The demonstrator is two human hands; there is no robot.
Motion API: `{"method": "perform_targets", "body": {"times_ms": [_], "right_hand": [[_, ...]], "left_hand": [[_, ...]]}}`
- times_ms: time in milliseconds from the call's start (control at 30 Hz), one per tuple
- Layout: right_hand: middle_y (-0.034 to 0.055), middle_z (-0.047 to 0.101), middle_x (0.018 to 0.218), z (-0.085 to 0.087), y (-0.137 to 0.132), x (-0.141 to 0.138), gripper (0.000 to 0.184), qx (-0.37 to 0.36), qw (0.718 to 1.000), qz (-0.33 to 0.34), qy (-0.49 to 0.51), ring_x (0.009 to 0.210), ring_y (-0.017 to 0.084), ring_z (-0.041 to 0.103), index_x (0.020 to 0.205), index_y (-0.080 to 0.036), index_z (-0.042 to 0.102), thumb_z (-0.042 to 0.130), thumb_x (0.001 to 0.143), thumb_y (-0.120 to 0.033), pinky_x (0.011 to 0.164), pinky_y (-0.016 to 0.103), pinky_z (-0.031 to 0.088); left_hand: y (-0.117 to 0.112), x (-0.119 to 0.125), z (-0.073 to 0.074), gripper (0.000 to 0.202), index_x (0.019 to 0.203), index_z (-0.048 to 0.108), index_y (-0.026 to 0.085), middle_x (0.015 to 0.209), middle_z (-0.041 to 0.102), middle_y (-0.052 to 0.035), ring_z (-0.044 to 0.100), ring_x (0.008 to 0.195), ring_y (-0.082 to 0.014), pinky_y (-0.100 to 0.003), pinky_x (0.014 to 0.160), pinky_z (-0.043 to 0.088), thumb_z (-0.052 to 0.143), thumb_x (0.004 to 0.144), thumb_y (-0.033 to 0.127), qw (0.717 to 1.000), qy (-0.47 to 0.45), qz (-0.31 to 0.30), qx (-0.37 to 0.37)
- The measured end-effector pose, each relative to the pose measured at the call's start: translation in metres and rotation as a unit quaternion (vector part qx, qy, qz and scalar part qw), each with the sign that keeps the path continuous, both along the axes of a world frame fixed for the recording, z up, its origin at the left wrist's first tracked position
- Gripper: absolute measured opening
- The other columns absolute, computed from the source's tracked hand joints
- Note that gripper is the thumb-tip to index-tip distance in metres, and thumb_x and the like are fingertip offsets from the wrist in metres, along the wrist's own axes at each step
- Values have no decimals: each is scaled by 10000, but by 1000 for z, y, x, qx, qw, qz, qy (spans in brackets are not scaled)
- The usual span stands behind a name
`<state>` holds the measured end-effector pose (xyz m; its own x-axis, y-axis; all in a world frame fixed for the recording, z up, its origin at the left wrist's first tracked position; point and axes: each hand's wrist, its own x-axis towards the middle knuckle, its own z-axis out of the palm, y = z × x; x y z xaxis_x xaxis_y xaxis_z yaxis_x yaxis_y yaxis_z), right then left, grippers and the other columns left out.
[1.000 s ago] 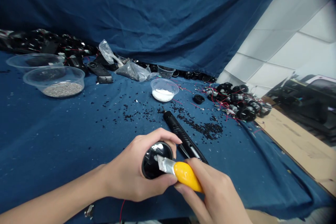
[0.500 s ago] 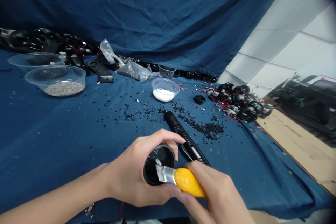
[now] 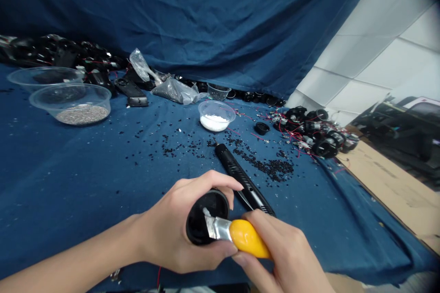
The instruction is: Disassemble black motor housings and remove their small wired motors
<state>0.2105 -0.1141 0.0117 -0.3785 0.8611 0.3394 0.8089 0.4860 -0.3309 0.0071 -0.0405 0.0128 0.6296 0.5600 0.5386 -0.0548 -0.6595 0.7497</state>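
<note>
By the grip of the right hand, the yellow tool is pinched at its handle between thumb and fingers. By the grip of the left hand, the black cup is held, with thumb and fingers curled around its side. The flat metal end of the tool is put inside the cup's mouth, close to a white piece; whether they are touching cannot be told. Both are held above the blue-covered desk. Just beyond the hands, a black driver is laid aslant, and black bits are scattered around it. Farther away, a clear bowl with white contents is placed, and to its right a black cap and heaped parts with red wires are seen. At the left, grey bits are kept in another bowl.
</note>
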Motion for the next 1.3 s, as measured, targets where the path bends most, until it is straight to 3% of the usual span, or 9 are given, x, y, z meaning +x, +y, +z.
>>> {"method": "perform_targets", "body": {"times_ms": [1133,1300], "right_hand": [[-12,544,614,-10,-1,-5,301,27,999,-17,29,501,119,522,745,-199,472,447,957,-411,436,206,374],[-6,556,639,-14,-2,-4,243,23,998,-32,41,520,121,536,796,-192,501,478,943,-384,454,207,386]], "left_hand": [[-5,-1,3,462,1111,497,202,905,632,10,620,712,-115,-209,656,490,755,729,228,998,27,60,-2],[-5,0,1,409,1120,504,201,908,639,-13,636,761,-139,-231,704,508,699,760,196,997,14,69,29]]}}
